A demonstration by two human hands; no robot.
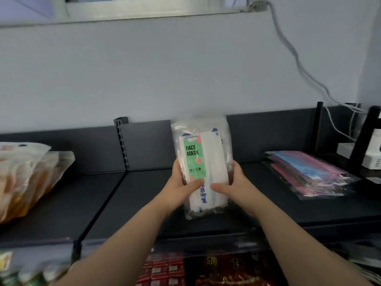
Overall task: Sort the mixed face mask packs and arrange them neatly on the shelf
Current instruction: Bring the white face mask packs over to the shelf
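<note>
A clear pack of white face masks [208, 157] with a green "FACE MASK" label is held up over the dark shelf [144, 201], tilted back toward the rear panel. My left hand [181, 186] grips its left edge, thumb across the front. My right hand [233, 184] grips the right edge, thumb also on the front. The pack's lower end rests on or just above the shelf; I cannot tell which. A flat pile of pink and blue mask packs [309, 174] lies on the shelf to the right.
A heap of orange and white packs [26, 178] sits at the shelf's left end. A slotted upright [122, 143] divides the rear panel. A white device [371, 153] and cables [299, 65] are at the far right. Red packaged goods [206, 269] fill the shelf below.
</note>
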